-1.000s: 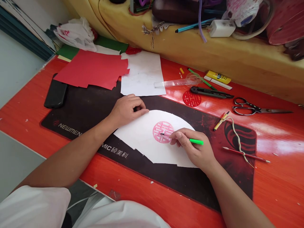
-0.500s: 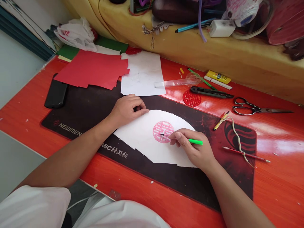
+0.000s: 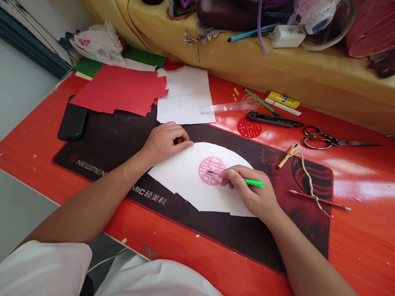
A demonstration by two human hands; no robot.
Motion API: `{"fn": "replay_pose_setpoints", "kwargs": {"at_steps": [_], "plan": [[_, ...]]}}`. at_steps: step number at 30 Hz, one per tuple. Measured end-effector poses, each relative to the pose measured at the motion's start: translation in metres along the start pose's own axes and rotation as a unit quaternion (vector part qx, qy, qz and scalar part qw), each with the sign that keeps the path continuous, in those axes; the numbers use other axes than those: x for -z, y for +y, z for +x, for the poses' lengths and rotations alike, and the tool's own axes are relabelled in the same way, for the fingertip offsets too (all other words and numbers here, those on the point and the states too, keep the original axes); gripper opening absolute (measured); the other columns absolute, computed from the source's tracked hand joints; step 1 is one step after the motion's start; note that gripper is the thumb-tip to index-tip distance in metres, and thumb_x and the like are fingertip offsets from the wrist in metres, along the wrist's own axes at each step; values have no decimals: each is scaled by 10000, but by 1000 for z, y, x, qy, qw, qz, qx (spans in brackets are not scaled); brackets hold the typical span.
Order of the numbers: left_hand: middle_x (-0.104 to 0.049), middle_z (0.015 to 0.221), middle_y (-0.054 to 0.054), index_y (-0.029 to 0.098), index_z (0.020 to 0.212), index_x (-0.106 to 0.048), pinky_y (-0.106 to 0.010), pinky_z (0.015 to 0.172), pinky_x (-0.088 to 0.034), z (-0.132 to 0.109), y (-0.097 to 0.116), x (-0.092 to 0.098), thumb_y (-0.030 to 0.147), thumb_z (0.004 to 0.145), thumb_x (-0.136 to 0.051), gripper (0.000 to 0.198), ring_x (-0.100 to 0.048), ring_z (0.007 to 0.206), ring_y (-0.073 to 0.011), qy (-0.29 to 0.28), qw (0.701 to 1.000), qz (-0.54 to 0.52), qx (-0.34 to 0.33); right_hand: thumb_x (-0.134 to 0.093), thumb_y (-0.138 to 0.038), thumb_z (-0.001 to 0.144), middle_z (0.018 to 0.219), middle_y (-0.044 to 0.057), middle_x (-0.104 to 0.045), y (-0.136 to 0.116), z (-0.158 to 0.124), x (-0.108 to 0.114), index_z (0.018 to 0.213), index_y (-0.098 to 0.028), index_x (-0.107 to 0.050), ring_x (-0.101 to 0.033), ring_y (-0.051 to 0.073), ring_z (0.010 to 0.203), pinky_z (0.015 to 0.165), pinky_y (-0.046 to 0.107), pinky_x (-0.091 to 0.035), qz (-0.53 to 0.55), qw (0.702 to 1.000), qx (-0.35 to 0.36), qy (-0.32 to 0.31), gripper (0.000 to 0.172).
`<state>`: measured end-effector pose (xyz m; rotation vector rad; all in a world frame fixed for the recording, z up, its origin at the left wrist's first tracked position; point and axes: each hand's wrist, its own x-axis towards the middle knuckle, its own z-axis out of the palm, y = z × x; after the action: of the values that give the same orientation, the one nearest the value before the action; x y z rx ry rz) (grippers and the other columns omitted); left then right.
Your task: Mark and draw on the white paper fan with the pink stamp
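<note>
A white, fan-shaped sheet of paper (image 3: 185,181) lies on a black desk mat (image 3: 111,139). A round pink pattern (image 3: 210,168) is drawn near its middle. My right hand (image 3: 251,193) pinches a green-barrelled pen (image 3: 251,182), whose tip rests on the pink pattern. My left hand (image 3: 166,142) is curled, with its fingertips pressing the top edge of the white sheet.
Red paper (image 3: 119,88) and a white sheet (image 3: 183,96) lie at the back of the orange desk. A red cut-out disc (image 3: 249,127), clear ruler (image 3: 230,107), utility knife (image 3: 273,119), scissors (image 3: 330,140), pencils and a cord (image 3: 308,176) lie to the right. A black phone (image 3: 72,121) lies left.
The pen tip and my right hand have shifted very slightly up over the pink pattern. My left hand has stayed put.
</note>
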<state>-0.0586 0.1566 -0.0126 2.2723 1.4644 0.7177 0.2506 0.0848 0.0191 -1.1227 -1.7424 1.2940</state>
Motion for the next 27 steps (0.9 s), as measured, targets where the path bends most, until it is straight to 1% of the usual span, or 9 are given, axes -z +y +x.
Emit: {"fn": "replay_pose_setpoints", "kwargs": {"at_steps": [4,10,21,27], "plan": [[-730,782,6,230,816,-720,-349,751,-456,0,-1,0,420,1016,-718,276,-638,811,-202,7,1000,-4,-12,-610,-415,1147,825,37,-822,0,0,1,932,-214,-830,-704,154,678,663,268,-548,-1,1000,2,0,367],[-732,780,1,234,818,-723,-354,749,-460,0,-2,0,437,1019,-711,286,-641,809,-208,4,1000,-2,-12,-624,-437,1139,837,45,-827,0,1,0,948,-216,-844,-716,165,681,680,285,-568,-7,1000,6,2,366],[-738,788,-4,240,820,-726,-363,769,-475,0,-1,1,449,1018,-700,289,-644,820,-214,-4,1000,0,-1,-620,-465,1137,837,50,-827,-1,2,-1,941,-216,-849,-716,175,689,715,299,-591,-6,1000,-2,-1,391],[-743,795,-7,243,818,-726,-370,781,-483,1,1,2,456,1012,-696,289,-643,829,-218,-11,1000,0,9,-628,-522,1123,815,55,-812,-2,4,-2,937,-221,-859,-719,191,690,716,316,-598,-4,1000,-13,-1,422]]}}
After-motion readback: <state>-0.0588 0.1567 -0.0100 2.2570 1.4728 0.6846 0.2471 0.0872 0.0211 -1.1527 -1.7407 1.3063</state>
